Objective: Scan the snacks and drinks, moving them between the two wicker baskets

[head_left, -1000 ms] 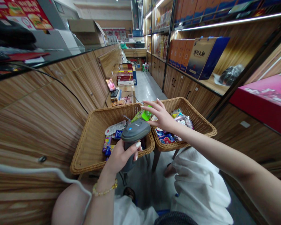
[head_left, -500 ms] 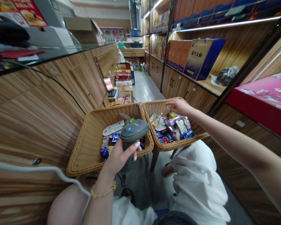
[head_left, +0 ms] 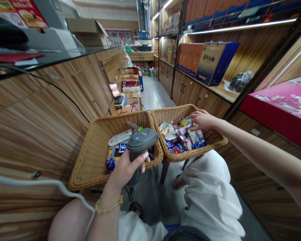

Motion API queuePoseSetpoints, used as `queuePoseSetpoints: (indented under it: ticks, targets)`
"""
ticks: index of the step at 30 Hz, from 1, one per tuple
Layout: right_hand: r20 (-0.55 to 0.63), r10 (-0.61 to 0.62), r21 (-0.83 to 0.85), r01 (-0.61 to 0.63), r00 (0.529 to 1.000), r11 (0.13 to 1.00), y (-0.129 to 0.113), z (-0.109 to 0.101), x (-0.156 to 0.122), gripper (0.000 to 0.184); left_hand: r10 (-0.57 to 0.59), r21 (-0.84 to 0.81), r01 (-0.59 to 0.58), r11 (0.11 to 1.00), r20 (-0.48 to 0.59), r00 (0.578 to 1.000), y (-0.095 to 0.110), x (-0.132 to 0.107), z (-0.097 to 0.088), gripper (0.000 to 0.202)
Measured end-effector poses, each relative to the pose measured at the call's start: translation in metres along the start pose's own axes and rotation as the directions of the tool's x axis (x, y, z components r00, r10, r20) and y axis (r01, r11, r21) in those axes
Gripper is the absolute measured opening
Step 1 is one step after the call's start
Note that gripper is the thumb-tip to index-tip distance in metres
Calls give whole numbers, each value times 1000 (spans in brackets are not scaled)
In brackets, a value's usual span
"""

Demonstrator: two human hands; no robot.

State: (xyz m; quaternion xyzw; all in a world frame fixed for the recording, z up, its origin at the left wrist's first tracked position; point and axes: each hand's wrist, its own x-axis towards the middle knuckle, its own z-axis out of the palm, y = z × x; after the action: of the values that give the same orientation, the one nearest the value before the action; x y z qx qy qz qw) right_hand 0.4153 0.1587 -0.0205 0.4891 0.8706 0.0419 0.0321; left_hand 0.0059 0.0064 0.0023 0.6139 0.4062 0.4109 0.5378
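My left hand grips the handle of a grey barcode scanner, held over the near edge of the left wicker basket; a blue light glows on the scanner's top. Its white cable runs off to the left. That basket holds a few snack packets. My right hand reaches into the right wicker basket, fingers curled down on the heap of small wrapped snacks. What those fingers pinch is hidden.
A long wooden counter with a glass top runs along the left. Wooden shelving on the right carries orange and blue gift boxes and a red box. The aisle floor runs ahead, with stacked boxes at its left. My white clothing fills the foreground.
My right hand left a green packet over the left basket, swung right and dropped into the right basket's snacks. The scanner hand stayed put.
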Motion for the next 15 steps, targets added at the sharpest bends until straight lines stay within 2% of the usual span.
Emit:
queuePoseSetpoints:
  ticks: [3,7,11,15]
  targets:
    - [-2,19,-32,-19,1000,999,-12,4,1,47,-6,-3,6,1000,3,1000,2,0,1,27]
    - [20,60,-24,-59,998,998,-22,4,6,48,-12,6,12,1000,-2,1000,3,-1,1,27]
    - [73,95,-39,-92,993,995,-25,-7,11,49,-14,-6,14,1000,0,1000,2,-1,1,28]
    - [59,92,-18,-91,994,996,-27,-21,17,43,-21,-16,21,1000,-4,1000,3,-1,1,28]
